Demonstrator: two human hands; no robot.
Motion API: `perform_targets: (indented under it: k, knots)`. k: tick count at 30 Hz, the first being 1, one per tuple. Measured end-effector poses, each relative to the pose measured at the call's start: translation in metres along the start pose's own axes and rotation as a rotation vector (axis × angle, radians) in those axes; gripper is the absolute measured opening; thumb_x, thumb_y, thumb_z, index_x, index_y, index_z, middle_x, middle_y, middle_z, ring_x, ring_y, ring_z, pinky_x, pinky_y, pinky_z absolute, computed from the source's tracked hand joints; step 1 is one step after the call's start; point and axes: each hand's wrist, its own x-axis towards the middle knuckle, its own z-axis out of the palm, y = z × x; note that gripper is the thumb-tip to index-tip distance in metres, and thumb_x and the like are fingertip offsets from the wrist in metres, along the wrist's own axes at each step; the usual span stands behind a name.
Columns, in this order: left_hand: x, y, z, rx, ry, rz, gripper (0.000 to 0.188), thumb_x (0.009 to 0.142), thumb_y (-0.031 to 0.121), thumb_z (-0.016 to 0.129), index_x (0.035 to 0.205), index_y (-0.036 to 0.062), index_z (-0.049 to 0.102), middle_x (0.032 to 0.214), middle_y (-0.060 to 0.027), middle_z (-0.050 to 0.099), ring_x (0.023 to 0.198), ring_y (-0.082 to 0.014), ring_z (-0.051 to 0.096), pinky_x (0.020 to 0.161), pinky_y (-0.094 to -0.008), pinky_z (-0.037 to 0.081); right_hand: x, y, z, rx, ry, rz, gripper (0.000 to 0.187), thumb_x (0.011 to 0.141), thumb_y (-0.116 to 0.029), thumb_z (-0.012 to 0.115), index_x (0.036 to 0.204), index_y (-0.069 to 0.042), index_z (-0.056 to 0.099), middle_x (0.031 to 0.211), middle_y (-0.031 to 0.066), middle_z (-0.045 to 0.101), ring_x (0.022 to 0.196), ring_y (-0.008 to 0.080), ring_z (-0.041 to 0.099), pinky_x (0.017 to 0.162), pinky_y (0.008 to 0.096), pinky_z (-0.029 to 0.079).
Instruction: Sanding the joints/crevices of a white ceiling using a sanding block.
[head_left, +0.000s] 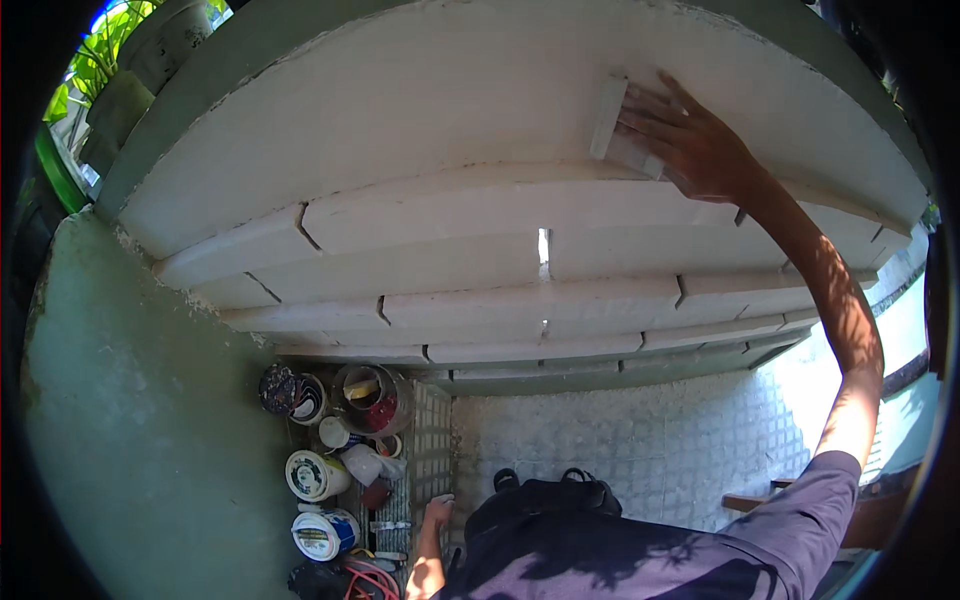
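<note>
Head view, upper left corner: green leafy plant (98,52) beside grey-green rounded pots (120,105), outside the sloping edge of the smooth white-coated wall (430,110).
Left side: broad green painted wall (150,400), surface scuffed, meeting the ends of the long white stepped ledges (480,210), which show dark notches and chipped edges.
Stand by the green wall: crowded with containers; white round tub (312,476) above a white-and-blue round tub (320,537); large clear rounded jar (385,385) with red and yellowish contents at the far end.
Among the tubs: crumpled whitish plastic bag (361,464), small dark red block (376,494) just beside it; red looped cord (372,580) at the near end.
Left hand (438,510): low, near the stand's pale lattice side panel (431,440); fingers appear loosely bent; cannot tell whether anything is held.
Flat pale rectangular tool (607,120): on the upper white wall, right of centre, just above the top ledge; pale strip along its left edge.
Right hand (700,145): has hold of the tool, fingers long and fanned over its face, uppermost finger spread apart; thumb's grip unclear.
Floor, lower right: grey patterned tiles (640,440), sunlit toward the right.
</note>
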Motion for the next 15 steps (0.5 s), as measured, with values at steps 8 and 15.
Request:
perform_targets:
  k: [8, 15]
  knots:
    - [0.037, 0.010, -0.018, -0.599, -0.124, -0.150, 0.034, 0.086, 0.020, 0.057, 0.111, 0.0029, 0.071, 0.107, -0.0138, 0.074, 0.098, -0.0322, 0.070, 0.086, -0.0432, 0.055, 0.034, -0.003, -0.003, -0.116, -0.066, -0.178, 0.041, 0.081, -0.009, 0.064, 0.122, -0.007, 0.066, 0.140, 0.0050, 0.058, 0.142, 0.0203, 0.041, 0.126, 0.0527, 0.017]
    - [0.028, -0.014, -0.004, 0.289, 0.036, 0.223, 0.032, 0.092, 0.014, 0.056, 0.116, -0.0038, 0.068, 0.110, -0.0139, 0.073, 0.096, -0.0264, 0.070, 0.079, -0.0346, 0.056, -0.021, 0.034, -0.006, -0.255, -0.130, -0.186, 0.037, 0.082, -0.007, 0.062, 0.119, -0.007, 0.068, 0.137, 0.0049, 0.060, 0.142, 0.0193, 0.042, 0.126, 0.0527, 0.018]
